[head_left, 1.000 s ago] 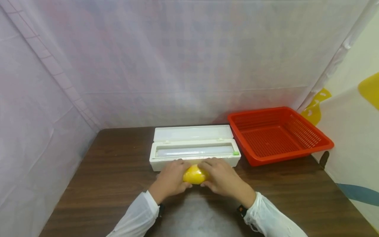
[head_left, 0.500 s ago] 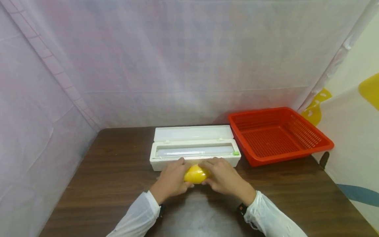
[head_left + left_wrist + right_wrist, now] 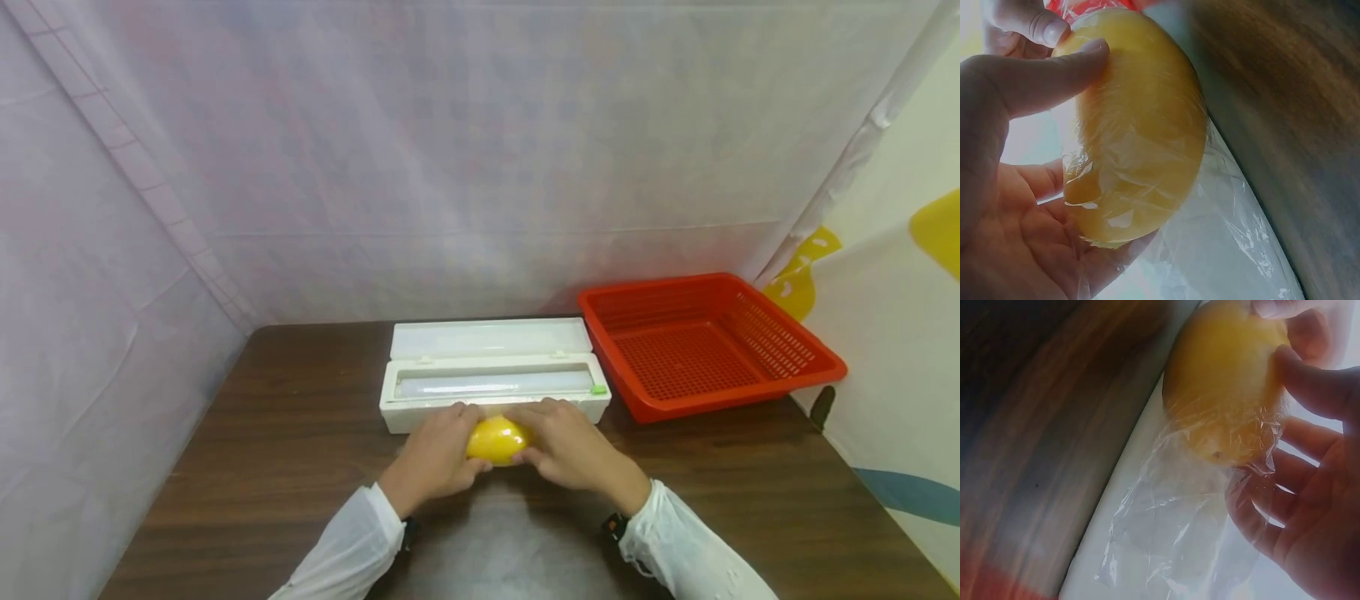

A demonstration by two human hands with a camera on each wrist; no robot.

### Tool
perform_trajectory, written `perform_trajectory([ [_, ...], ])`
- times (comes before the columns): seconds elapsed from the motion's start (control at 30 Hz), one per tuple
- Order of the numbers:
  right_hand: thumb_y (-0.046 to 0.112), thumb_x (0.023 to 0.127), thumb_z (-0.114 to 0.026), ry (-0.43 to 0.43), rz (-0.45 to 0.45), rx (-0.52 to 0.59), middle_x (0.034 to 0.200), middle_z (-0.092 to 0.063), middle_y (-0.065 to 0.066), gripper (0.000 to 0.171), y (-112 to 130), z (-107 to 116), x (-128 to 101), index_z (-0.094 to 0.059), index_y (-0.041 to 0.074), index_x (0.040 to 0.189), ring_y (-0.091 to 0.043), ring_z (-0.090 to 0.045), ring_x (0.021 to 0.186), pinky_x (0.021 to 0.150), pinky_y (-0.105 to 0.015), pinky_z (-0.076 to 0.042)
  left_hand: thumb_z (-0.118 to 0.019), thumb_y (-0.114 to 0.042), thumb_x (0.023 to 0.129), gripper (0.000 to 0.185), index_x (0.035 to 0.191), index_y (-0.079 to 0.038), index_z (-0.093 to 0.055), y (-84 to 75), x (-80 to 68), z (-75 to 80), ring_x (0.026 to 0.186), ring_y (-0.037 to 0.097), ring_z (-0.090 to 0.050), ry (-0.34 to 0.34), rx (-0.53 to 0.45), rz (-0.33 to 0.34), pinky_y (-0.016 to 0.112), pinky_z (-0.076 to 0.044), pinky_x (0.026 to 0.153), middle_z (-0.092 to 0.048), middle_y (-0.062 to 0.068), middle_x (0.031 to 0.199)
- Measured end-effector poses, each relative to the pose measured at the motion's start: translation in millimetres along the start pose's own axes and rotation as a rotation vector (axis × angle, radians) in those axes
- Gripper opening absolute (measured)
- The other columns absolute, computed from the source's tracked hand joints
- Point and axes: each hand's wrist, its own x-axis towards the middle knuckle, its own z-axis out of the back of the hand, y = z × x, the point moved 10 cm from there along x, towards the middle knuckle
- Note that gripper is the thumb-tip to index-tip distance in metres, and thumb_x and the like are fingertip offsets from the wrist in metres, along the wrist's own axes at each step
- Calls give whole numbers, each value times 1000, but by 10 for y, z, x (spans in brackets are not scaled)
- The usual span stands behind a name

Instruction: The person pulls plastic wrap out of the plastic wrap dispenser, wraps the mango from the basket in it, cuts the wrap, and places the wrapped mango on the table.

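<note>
Holding a film-covered yellow fruit [image 3: 497,442] between them, left grip [image 3: 438,450] and right grip [image 3: 566,443], clamped on opposite ends.

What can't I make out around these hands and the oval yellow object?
Left wrist view: the far side of the oval yellow object, hidden by its near side.
Head view: part of the front of the white rectangular plastic box, behind the left hand and right hand.
Head view: upper white cloth sleeves, cut off by the bottom edge.
Right wrist view: the red patch at lower left, too blurred to identify.
</note>
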Motion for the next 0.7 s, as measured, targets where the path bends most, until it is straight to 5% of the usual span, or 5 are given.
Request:
perform_trajectory([
  [0.33, 33, 82, -80, 46, -5, 53, 125, -71, 4, 56, -43, -32, 4, -65, 17, 133, -14, -66, 102, 92, -37, -54, -83, -43, 76, 57, 118, -7, -66, -63, -1, -3, 92, 20, -59, -28, 91, -19, 36, -50, 82, -71, 5, 108],
  [0.7, 33, 84, -78, 78, -35, 76, 131, -68, 4, 56, -99, -100, -13, -63, 17, 136, -15, -64, 108, 96, -38, -52, -83, -51, 72, 63, 116, -10, -67, -136, -16, -34, 94, 24, -55, -62, 269, -42, 41, -48, 80, -72, 4, 108],
])
